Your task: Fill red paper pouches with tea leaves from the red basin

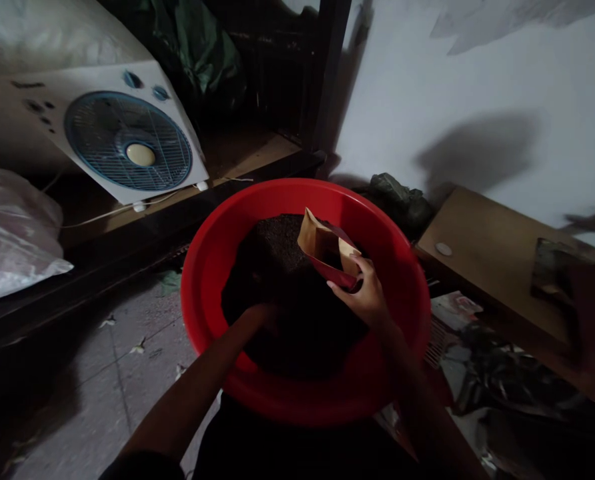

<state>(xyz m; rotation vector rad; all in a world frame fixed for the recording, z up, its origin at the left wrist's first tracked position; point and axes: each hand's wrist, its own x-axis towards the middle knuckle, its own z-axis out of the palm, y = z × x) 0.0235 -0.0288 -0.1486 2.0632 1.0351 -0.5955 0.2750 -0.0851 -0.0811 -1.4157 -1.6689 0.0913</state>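
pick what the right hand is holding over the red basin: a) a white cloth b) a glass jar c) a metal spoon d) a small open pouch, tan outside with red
d: the right hand pinches a small open pouch, tan with a red side, above the dark loose material in the red basin, while the left hand is sunk in that material.

left hand (262,315): bare, no glove | right hand (365,293): bare | forearms: unsleeved | wrists: nothing worn
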